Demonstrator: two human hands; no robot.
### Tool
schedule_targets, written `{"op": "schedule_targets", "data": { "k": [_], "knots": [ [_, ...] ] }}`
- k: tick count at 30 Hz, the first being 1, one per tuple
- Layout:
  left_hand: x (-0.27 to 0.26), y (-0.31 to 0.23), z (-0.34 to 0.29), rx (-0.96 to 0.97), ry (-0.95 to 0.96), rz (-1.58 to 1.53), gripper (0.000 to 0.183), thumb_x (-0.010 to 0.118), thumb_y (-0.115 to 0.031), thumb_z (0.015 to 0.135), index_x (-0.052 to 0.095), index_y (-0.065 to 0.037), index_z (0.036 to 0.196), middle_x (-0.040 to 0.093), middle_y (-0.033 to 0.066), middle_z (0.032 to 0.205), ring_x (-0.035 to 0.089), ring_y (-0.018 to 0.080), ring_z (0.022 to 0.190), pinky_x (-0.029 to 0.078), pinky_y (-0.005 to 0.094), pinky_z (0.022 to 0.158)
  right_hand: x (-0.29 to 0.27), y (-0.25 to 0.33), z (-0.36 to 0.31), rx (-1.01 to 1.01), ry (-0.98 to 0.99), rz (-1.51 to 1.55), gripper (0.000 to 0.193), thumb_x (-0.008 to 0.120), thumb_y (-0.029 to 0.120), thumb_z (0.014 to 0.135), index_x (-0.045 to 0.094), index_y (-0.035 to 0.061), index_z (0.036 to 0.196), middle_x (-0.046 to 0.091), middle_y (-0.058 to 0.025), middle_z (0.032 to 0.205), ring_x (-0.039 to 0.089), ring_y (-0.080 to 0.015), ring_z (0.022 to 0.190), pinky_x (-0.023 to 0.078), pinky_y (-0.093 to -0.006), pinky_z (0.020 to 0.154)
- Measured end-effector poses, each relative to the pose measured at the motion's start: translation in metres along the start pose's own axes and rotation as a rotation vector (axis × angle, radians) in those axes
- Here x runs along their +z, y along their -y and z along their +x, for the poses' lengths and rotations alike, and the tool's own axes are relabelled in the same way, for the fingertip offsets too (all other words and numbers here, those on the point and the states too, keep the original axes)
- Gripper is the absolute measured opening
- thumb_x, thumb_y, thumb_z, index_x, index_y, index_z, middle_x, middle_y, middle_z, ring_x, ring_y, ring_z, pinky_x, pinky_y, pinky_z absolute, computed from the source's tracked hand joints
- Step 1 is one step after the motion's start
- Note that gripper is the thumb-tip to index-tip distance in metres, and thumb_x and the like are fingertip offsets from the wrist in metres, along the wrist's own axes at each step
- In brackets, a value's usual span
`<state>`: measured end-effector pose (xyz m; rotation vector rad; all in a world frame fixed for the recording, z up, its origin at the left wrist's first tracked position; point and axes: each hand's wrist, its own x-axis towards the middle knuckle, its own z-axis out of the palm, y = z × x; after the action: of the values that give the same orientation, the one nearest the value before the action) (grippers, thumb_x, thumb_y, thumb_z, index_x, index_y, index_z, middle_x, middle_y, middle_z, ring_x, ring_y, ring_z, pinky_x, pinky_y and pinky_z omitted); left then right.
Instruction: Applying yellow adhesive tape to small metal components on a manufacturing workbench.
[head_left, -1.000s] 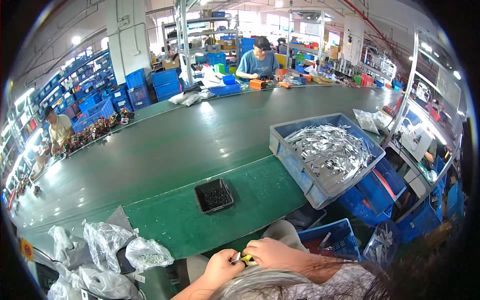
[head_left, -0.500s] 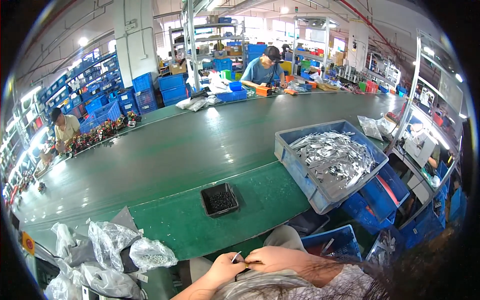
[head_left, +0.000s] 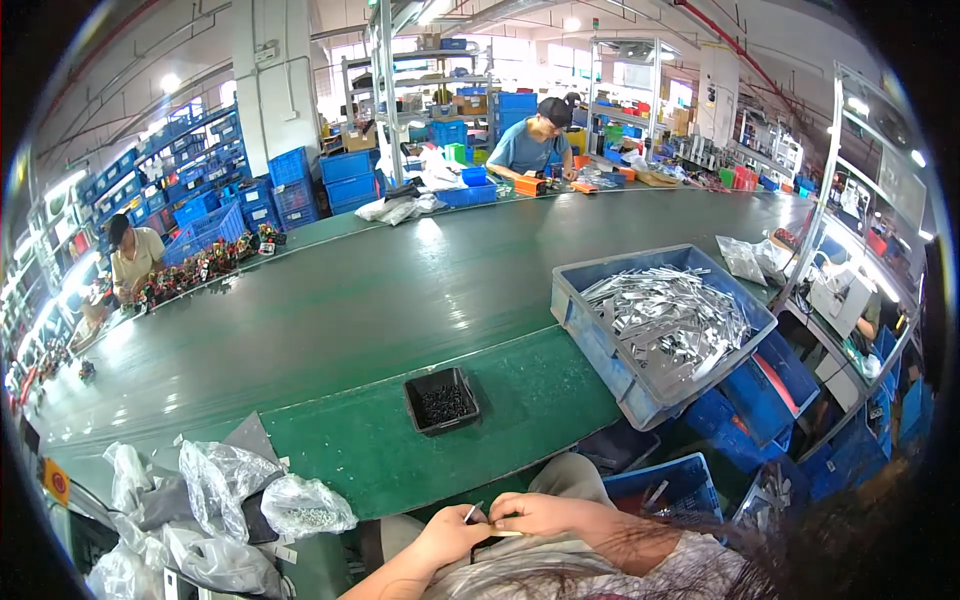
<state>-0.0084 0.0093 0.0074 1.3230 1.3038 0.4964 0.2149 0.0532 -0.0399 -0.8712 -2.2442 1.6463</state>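
Strip (head_left: 472,513) juts from left hand (head_left: 449,536), right hand (head_left: 532,512) beside.

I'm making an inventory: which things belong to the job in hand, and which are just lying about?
Work in hand:
- slim whitish strip in the left hand
- slim pale-yellow piece at the right hand
- probably the silvery metal strips in the large grey-blue plastic crate

Apparently lying about:
- clear plastic bags
- stacked blue plastic crates
- perhaps the square black tray of small black parts
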Motion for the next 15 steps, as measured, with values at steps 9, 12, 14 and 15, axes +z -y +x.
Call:
{"op": "schedule_targets", "data": {
  "k": [9,12,14,15],
  "knots": [
    [0.008,0.010,-0.004,0.028,-0.049,-0.126,0.010,0.069,-0.013,0.081,0.066,-0.003,0.083,0.057,-0.0032,0.071,0.047,0.0071,0.066,0.040,0.0267,0.058,0.005,0.050,-0.015,-0.139,-0.206,-0.292,0.018,0.062,0.018,0.094,0.067,0.0045,0.104,0.066,-0.0075,0.115,0.067,-0.0294,0.090,0.054,-0.0369,0.076],
    [0.006,0.019,0.001,0.142,-0.001,-0.163,0.008,0.064,-0.011,0.085,0.066,-0.003,0.086,0.058,-0.0027,0.078,0.048,0.0074,0.071,0.042,0.0269,0.061,0.009,0.057,-0.015,-0.175,-0.305,-0.427,0.017,0.064,0.019,0.092,0.068,0.0057,0.102,0.067,-0.0080,0.111,0.067,-0.0310,0.090,0.054,-0.0390,0.075],
    [0.010,0.031,0.013,0.242,-0.020,-0.348,0.015,0.062,-0.010,0.087,0.062,-0.004,0.101,0.058,-0.0018,0.084,0.050,0.0082,0.074,0.043,0.0280,0.063,0.005,0.058,-0.015,-0.205,-0.426,-0.451,0.016,0.067,0.018,0.088,0.070,0.0061,0.099,0.069,-0.0093,0.106,0.067,-0.0313,0.092,0.055,-0.0395,0.077],
    [0.010,0.019,0.006,0.134,-0.044,-0.398,0.024,0.061,-0.014,0.088,0.056,-0.007,0.110,0.056,-0.0010,0.084,0.050,0.0084,0.071,0.044,0.0278,0.059,0.001,0.062,-0.017,-0.229,-0.462,-0.497,0.016,0.068,0.016,0.086,0.070,0.0054,0.098,0.069,-0.0103,0.106,0.067,-0.0311,0.093,0.055,-0.0397,0.078]
  ]
}}
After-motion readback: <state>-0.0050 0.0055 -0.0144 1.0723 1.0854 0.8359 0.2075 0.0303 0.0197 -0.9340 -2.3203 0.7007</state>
